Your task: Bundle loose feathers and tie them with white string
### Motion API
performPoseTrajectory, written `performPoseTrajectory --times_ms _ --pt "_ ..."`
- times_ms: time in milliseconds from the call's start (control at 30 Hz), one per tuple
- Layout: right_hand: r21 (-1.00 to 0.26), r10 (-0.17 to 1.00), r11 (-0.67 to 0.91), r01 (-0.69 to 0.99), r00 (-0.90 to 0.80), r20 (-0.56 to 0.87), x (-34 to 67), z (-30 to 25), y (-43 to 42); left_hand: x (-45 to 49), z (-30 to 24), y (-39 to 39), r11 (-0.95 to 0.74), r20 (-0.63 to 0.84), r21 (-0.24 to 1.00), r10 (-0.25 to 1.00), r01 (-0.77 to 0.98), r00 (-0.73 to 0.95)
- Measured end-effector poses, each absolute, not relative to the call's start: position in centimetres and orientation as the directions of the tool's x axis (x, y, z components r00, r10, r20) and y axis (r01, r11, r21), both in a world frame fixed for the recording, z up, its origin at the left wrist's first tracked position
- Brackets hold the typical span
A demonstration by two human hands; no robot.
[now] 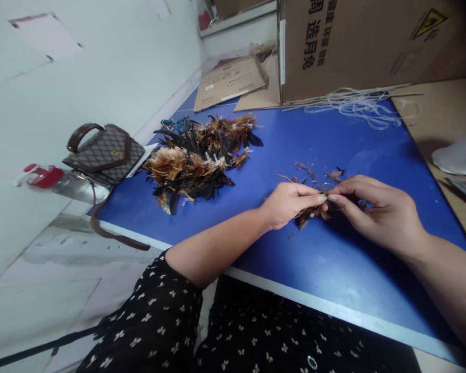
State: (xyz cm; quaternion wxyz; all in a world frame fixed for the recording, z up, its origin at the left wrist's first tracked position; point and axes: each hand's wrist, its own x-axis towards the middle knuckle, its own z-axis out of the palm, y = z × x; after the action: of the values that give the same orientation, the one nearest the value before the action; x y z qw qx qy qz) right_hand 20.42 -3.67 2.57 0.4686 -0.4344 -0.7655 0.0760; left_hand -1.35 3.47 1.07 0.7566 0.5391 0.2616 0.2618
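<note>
My left hand [289, 203] and my right hand [376, 210] meet over the blue table [334, 259], fingertips pinched together on a small bunch of brown and black feathers [312, 211]. The bunch hangs just under my fingers and touches the table. A few loose feather bits [314, 173] lie just beyond my hands. A large heap of brown, black and orange feathers [200, 155] lies further left on the table.
A patterned brown handbag [103, 153] and a red-capped bottle [52, 181] sit at the table's left corner. A big cardboard box [357, 44], flat cardboard [229, 80] and a tangle of white cord [353, 103] lie at the far side. White cloth [460, 155] is at right.
</note>
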Motion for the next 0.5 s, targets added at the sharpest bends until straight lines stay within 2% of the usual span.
performPoseTrajectory --times_ms 200,367,500 --pt "-0.52 0.742 0.585 0.622 -0.151 0.653 20.7 2.0 -3.6 -1.5 1.7 3.4 0.236 -0.106 0.968 0.679 -0.079 0.726" --pt "-0.501 0.686 0.699 0.511 -0.279 0.672 21.3 2.3 -3.3 -1.6 2.2 3.3 0.251 -0.146 0.968 0.632 -0.023 0.761" --pt "-0.477 0.679 0.702 0.529 -0.293 0.673 21.3 2.5 -3.2 -1.7 2.4 3.2 0.197 -0.141 0.98 0.631 0.017 0.763"
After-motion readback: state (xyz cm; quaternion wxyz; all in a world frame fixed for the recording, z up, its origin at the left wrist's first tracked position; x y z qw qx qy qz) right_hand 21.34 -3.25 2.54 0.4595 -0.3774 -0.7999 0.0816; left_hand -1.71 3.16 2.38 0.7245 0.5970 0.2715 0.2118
